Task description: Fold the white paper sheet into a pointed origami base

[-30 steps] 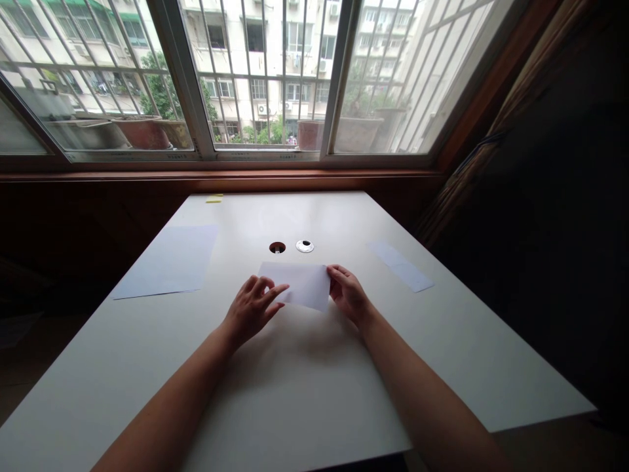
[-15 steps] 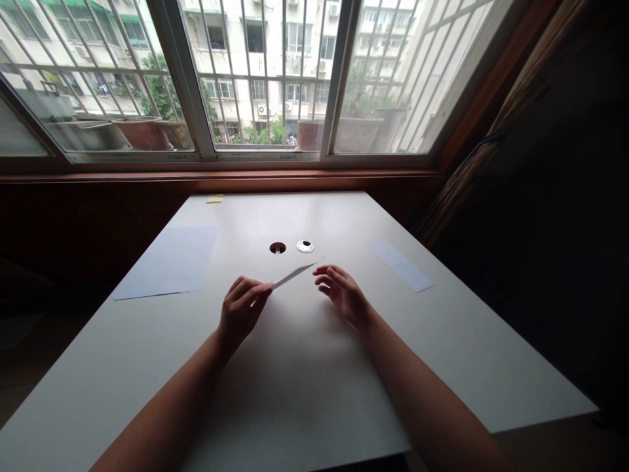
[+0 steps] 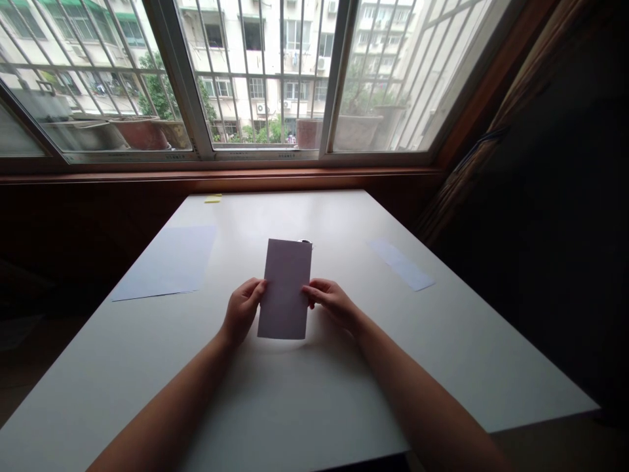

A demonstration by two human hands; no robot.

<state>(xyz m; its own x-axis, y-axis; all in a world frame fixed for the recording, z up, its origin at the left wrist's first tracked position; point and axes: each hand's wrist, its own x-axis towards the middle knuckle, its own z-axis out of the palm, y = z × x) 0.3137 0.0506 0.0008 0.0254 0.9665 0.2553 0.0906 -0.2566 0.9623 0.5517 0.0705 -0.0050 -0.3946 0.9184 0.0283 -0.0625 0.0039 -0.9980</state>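
Note:
A rectangular sheet of paper (image 3: 285, 288), looking grey against the window light, is held up above the middle of the table, its long side nearly upright. My left hand (image 3: 242, 307) pinches its left edge between thumb and fingers. On the opposite edge, my right hand (image 3: 331, 301) grips it the same way, thumb in front. Behind the paper's top right corner peeks part of a round metal cover (image 3: 305, 242). The paper hides the rest of that area of the tabletop.
Large pale sheets (image 3: 167, 262) lie at the left of the white table (image 3: 442, 367). A narrow paper strip (image 3: 403, 265) lies at the right. Small yellow strips (image 3: 213, 198) sit at the far left edge. A barred window (image 3: 260, 78) stands beyond; a curtain (image 3: 481, 157) hangs at right.
The paper has turned from nearly edge-on to facing me. My right hand, open and apart from it before, has closed on its right edge.

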